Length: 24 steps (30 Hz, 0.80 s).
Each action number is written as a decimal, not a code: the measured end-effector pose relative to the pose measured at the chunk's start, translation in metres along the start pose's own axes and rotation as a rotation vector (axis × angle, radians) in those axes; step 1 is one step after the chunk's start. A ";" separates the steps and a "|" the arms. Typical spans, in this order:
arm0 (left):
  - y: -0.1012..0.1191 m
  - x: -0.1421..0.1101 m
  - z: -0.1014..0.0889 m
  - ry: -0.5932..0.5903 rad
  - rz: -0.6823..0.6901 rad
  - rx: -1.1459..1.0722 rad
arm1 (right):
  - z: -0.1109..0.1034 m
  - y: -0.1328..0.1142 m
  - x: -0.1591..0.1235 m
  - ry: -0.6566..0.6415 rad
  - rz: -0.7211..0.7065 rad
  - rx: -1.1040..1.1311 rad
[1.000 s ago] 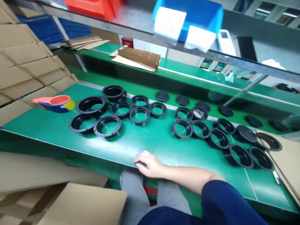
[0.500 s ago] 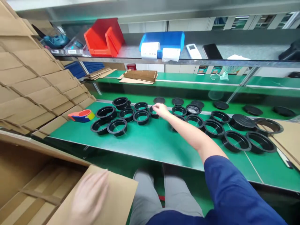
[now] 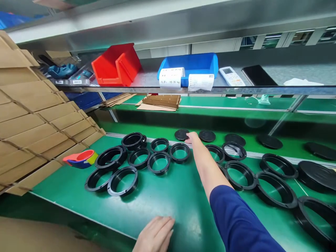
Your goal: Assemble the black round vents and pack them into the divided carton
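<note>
My right hand (image 3: 192, 137) reaches to the back of the green bench. Its fingers and thumb close on the right edge of a flat black round lid (image 3: 181, 134). Just in front of that lid lies a black ring (image 3: 180, 160). My left hand (image 3: 155, 235) is low over the bench's front edge, fingers stretched out side by side, with nothing visible in it. More black rings (image 3: 123, 193) stand in a group to the left. Another group, with a ring (image 3: 240, 186) near my right forearm, spreads to the right, partly hidden by my arm.
Further black lids (image 3: 207, 136) lie in a row along the back. Stacked cardboard (image 3: 31, 126) leans on the left beside nested coloured scoops (image 3: 81, 159). The shelf above holds a red bin (image 3: 117, 66), a blue bin (image 3: 189, 63), a remote (image 3: 231, 76) and a phone (image 3: 258, 75).
My right hand has moved from a ring back to the lid behind it. My left hand has left the cardboard box at lower left and come over the bench. The view has shifted closer.
</note>
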<state>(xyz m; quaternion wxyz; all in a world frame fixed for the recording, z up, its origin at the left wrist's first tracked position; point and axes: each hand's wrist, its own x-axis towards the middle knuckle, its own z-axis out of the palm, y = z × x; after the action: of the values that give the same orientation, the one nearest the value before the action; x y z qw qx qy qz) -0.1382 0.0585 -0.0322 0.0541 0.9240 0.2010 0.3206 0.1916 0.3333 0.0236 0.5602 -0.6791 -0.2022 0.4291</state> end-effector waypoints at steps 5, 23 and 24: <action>-0.012 0.013 0.012 0.071 -0.284 -0.206 | 0.003 -0.019 -0.024 -0.099 -0.003 0.164; 0.077 0.046 -0.010 0.518 -0.925 -2.024 | -0.130 0.126 -0.306 -0.444 -0.962 -0.332; 0.083 0.042 -0.011 0.488 -0.937 -2.041 | -0.134 0.126 -0.307 -0.458 -1.107 -0.422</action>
<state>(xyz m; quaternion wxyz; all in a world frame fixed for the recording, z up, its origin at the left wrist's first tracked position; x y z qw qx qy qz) -0.0866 -0.0001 0.0192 0.8512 0.1974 0.1766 0.4532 0.1048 -0.0137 0.0156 0.4957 -0.4609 -0.7182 0.1613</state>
